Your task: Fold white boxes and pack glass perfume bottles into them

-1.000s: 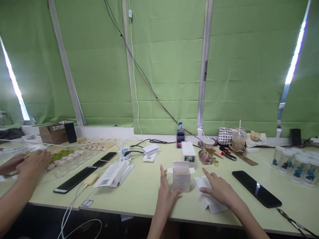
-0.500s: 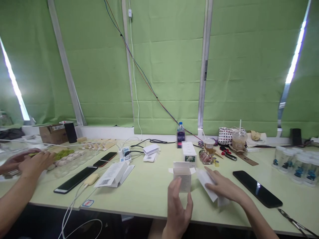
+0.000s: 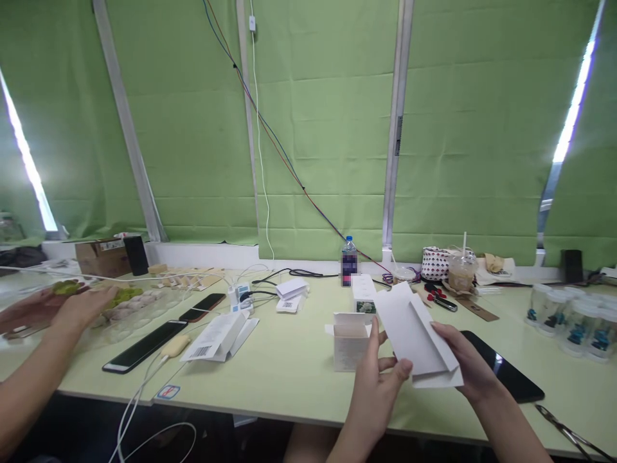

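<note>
A white folded carton [image 3: 417, 334], flat with its flaps partly opened, is held up between both hands over the table's front part. My left hand [image 3: 378, 373] pinches its lower left edge with thumb and fingers. On the right side, my right hand [image 3: 465, 360] grips the same carton. Just left of my left hand stands a small white box [image 3: 348, 344] with its top flaps open. Behind it is a white box with a flower picture [image 3: 364, 296].
Flattened cartons [image 3: 216, 337] and phones [image 3: 144, 347] lie left. A black phone [image 3: 506, 370], scissors [image 3: 562, 427] and clear jars [image 3: 578, 321] are at right. Behind are a bottle [image 3: 349, 262] and a drink cup [image 3: 461, 273]. Another person's hands [image 3: 72, 308] work at far left.
My right hand has raised the carton and turned its broad face into view. My left hand has moved right, away from the open box, and now holds the carton too.
</note>
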Tool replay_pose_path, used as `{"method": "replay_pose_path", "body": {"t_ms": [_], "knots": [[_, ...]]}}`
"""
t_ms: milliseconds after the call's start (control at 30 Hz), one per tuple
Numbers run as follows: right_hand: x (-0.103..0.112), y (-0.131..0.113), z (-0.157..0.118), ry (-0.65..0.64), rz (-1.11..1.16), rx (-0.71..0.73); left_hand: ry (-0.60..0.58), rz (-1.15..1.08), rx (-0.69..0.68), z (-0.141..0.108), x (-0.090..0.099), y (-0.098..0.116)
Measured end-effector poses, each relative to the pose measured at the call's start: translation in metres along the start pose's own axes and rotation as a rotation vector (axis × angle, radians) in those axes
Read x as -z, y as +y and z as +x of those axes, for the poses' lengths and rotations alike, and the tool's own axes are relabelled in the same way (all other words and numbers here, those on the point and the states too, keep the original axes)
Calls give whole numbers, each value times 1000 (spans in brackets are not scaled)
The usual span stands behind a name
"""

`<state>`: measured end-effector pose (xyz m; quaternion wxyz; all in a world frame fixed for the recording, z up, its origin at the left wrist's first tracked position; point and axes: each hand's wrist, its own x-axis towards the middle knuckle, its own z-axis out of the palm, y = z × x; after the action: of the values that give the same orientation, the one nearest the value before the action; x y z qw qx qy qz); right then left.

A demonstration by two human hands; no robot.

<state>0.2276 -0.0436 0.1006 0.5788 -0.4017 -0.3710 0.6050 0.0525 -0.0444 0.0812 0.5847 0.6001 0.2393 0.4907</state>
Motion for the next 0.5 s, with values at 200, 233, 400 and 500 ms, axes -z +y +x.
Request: {"method": "replay_pose_path", "body": {"t_ms": [200, 233, 400, 500], "knots": [[-20, 6, -5, -143, -6, 72, 75, 4, -68, 7, 11, -2], [-22, 7, -4, -143, -11, 94, 93, -3, -70, 7, 14, -2], [-25, 9, 6, -20, -244, 270, 137, -39, 17, 5, 31, 0], [-24, 6, 7, 127, -586, 494, 175, -30, 30, 4, 35, 0]]}}
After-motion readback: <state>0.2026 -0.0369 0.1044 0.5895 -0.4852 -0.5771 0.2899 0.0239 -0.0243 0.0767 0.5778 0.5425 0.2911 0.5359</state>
